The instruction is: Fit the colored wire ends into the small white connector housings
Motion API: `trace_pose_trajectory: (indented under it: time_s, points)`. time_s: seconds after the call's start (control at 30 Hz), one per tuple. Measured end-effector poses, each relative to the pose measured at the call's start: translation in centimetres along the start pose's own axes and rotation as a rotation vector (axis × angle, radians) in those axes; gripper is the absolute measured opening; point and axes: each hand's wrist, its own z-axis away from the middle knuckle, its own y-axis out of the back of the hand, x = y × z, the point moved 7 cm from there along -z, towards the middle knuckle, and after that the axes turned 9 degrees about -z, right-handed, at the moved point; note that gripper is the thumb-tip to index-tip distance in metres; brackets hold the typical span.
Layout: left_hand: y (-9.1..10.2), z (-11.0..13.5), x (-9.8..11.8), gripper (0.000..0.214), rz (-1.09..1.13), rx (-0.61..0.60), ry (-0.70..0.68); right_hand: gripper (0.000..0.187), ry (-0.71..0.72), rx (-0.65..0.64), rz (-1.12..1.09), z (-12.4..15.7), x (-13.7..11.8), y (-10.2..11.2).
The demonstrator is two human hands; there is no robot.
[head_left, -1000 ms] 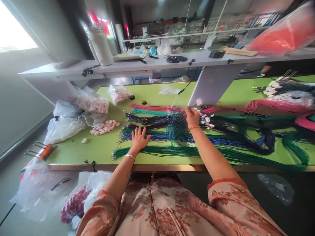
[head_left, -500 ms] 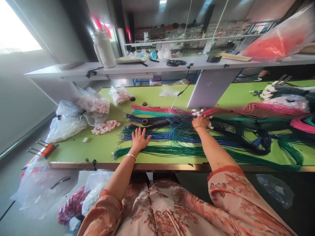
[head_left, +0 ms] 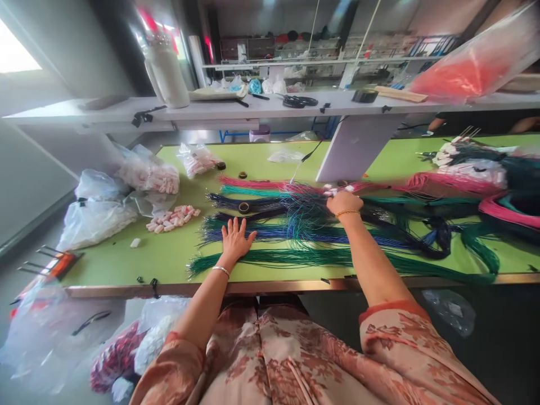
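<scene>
My left hand [head_left: 235,239] lies flat with fingers spread on the blue wire bundle [head_left: 270,233], just above the dark green wire bundle [head_left: 320,259]. My right hand [head_left: 343,202] is curled, knuckles up, over a small heap of white connectors [head_left: 333,191] amid tangled teal and blue wires [head_left: 306,216]. What its fingers hold is hidden. Pink [head_left: 253,183], teal and black wire bundles lie beyond on the green table [head_left: 169,259].
A pile of pink-white connectors [head_left: 171,218] and plastic bags [head_left: 97,216] sit at the left. A white shelf [head_left: 253,109] on a slanted support [head_left: 352,154] spans the table, carrying a jug [head_left: 166,76] and scissors [head_left: 300,101]. More wire bundles [head_left: 464,183] lie right.
My right hand has dropped from a raised pinch above the wires down onto the connector heap. The left hand stays flat on the blue bundle. The view shifted slightly.
</scene>
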Motion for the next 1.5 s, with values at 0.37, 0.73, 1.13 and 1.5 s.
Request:
trace_pose_trajectory:
  time_s: [0.37,0.73,1.13,1.5]
  points:
    - [0.7,0.5,0.2,0.077,0.026,0.029,0.0,0.069,0.556,-0.155,-0.044,6.7,-11.4,-4.3]
    - [1.0,3.0,3.5,0.057,0.076,-0.085,-0.226,0.074,0.417,-0.273,-0.042,4.9,-7.4,-9.6]
    - [1.8,5.0,2.1,0.068,0.096,-0.077,-0.235,0.052,0.975,-0.318,-0.332,16.0,-18.2,-5.9]
    - [1.7,5.9,0.1,0.075,0.026,-0.166,-0.197,0.03,0.908,-0.348,-0.259,11.9,-25.2,-11.2]
